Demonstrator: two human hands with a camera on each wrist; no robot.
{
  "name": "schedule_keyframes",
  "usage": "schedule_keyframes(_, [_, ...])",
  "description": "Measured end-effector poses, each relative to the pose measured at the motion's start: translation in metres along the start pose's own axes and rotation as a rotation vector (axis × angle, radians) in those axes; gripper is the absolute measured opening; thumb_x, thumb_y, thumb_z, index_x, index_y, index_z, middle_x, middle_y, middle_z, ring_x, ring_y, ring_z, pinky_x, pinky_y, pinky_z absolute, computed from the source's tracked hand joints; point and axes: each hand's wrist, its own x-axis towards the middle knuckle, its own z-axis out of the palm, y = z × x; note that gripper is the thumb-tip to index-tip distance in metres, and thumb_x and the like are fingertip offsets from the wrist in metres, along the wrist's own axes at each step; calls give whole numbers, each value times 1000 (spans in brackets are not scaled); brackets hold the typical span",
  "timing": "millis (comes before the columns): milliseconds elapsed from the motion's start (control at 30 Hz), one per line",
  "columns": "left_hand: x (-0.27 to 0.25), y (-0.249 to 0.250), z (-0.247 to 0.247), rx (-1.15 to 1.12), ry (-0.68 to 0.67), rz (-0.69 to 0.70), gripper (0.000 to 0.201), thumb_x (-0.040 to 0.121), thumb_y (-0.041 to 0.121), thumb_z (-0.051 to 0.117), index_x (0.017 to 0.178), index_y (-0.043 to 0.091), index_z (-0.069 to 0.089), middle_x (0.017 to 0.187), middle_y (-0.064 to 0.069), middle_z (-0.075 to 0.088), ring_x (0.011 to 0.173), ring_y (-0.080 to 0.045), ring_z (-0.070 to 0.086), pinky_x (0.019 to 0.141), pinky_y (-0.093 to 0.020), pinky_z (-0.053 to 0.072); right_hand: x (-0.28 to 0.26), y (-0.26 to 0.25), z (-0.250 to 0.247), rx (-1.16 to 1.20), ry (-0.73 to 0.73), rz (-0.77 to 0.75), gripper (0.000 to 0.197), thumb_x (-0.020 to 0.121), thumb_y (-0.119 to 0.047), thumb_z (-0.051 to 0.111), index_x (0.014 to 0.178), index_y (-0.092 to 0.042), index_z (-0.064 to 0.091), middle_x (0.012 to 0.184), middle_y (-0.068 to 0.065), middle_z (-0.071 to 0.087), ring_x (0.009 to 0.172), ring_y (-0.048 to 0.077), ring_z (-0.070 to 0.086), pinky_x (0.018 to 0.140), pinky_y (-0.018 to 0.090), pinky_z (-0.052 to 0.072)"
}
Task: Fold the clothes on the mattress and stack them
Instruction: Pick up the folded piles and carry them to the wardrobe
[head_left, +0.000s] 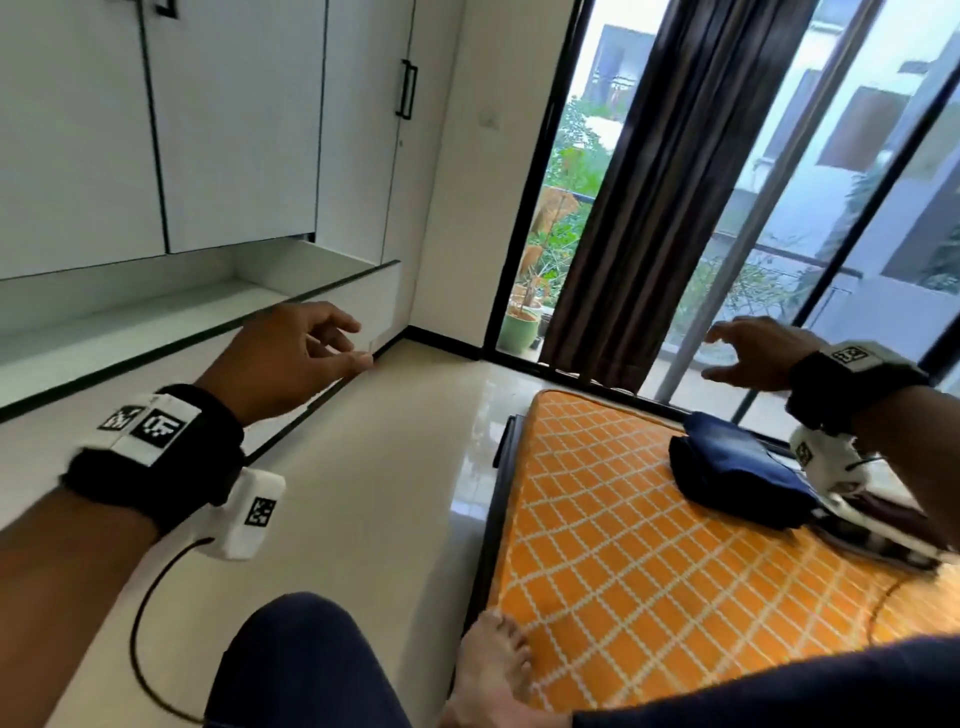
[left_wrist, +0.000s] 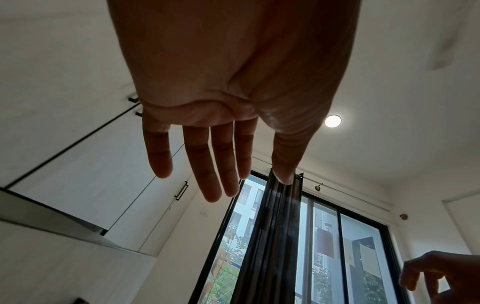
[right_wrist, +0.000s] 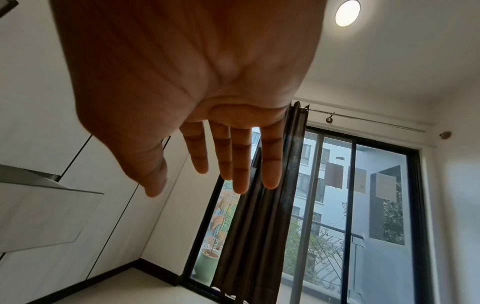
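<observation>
Neither hand holds anything. Raised in the air, the left hand (head_left: 291, 353) has its fingers (left_wrist: 200, 164) loosely extended and slightly apart, palm empty. Across from it, the right hand (head_left: 753, 356) is lifted too, its fingers (right_wrist: 241, 160) straight, close together and touching nothing. Below and just behind the right wrist, a folded navy garment (head_left: 737, 467) tops a small stack of clothes on the orange lattice-patterned mattress (head_left: 613, 519), with a darker garment (head_left: 872, 525) partly hidden under the forearm. Beyond both hands hangs a dark curtain (head_left: 654, 182) against the glass sliding door (head_left: 831, 218); white wardrobe doors (head_left: 208, 130) stand past the left hand.
</observation>
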Motion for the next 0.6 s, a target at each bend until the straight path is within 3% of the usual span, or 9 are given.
schedule_keyframes(100, [-8,-8,-22,-1,45,-21,32,83,39,83,111,28,72,92,13,73,87,-5,69,79,-30,52,24,-17,-11,47,10,-8,56,87,-37,82,130,-6,64,129,22,67,123,39,61,101,43,47])
schedule_keyframes(233, [-8,-17,-32,2,59,-63,31,83,37,84,110,28,71,91,10,74,86,-7,70,76,-24,50,55,-52,-25,69,-49,24,48,86,-43,81,120,-11,70,120,17,71,115,35,65,93,36,48])
schedule_keyframes(333, [3,-23,-32,11,67,-56,31,83,37,83,110,27,71,91,11,73,84,-5,69,75,-22,51,88,-81,-19,30,-51,-32,27,84,-52,79,87,-27,67,112,9,74,97,29,65,77,29,44])
schedule_keyframes(367, [10,-26,-32,7,74,-55,32,83,38,83,110,26,71,91,11,73,84,-5,69,76,-24,53,98,-94,-14,23,-77,-58,29,86,-52,77,79,-27,64,110,8,74,91,27,63,75,28,42])
schedule_keyframes(400, [18,-31,-30,5,82,-55,33,83,38,83,111,26,71,90,11,73,84,-5,70,77,-25,54,109,-108,-6,15,-108,-81,29,88,-52,75,81,-26,66,110,7,74,91,26,63,76,28,43])
schedule_keyframes(500, [43,-51,-12,-1,90,-49,34,83,38,83,112,26,71,91,11,73,84,-6,71,75,-22,53,140,-153,31,-63,-202,-168,43,94,-56,66,108,-16,74,117,4,73,107,27,67,85,30,51])
schedule_keyframes(600, [71,-75,22,1,15,-30,37,83,45,79,116,32,69,95,17,71,86,1,68,79,-26,56,183,-190,92,-28,-281,-189,49,87,-60,72,119,-24,72,122,4,71,113,27,65,92,33,53])
